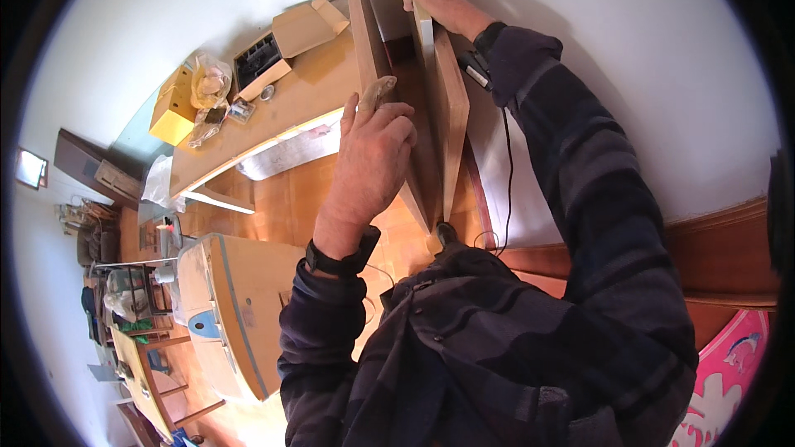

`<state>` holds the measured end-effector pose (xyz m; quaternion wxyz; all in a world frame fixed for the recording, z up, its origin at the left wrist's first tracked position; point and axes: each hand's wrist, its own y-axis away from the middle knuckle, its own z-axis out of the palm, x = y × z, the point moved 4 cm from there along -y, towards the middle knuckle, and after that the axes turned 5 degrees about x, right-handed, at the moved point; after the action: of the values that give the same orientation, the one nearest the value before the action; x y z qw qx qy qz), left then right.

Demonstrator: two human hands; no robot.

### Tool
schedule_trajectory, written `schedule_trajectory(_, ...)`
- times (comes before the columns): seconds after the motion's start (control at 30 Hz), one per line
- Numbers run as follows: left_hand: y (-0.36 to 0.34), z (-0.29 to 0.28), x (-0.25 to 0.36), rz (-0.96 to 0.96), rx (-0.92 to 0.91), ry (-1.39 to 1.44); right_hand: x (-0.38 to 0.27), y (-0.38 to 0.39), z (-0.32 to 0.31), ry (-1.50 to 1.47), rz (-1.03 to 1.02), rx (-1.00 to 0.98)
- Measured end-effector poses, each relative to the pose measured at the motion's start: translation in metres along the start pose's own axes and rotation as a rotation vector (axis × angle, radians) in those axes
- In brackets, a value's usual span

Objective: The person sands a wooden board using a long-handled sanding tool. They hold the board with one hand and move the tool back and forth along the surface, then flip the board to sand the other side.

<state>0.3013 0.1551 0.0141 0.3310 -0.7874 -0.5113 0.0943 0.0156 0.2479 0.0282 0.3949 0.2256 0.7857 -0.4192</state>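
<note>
My right hand (432, 2) grips the upper edge of an upright wooden panel (451, 108) beside the white wall. A second tall wooden panel (364, 25) stands to its left, with a dark narrow gap between them. My left hand (374, 153) is in front of this second panel, its fingers apart and partly bent. One of its fingers has a tan wrapping (378, 93). Nothing shows in the left hand, and whether it touches the panel I cannot tell. Below my right wrist, a black device (475, 70) with a pale label trails a black cord (508, 174).
On the left, a wooden table (319, 74) carries an opened cardboard box (269, 74), a yellow box (172, 108) and plastic bags (211, 83). A large light-brown cabinet (248, 306) stands nearer. Brown wood (720, 252) and a pink patterned item (733, 372) are at the right.
</note>
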Motion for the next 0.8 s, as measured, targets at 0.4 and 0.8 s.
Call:
schedule_trajectory(0.4,0.001,0.001,0.001,-0.012,-0.021,0.025,0.018,-0.011,-0.005,0.033,0.013,0.002)
schedule_trajectory(0.8,-0.007,-0.001,-0.001,-0.052,-0.130,0.037,0.003,0.000,0.004,0.067,0.128,-0.011)
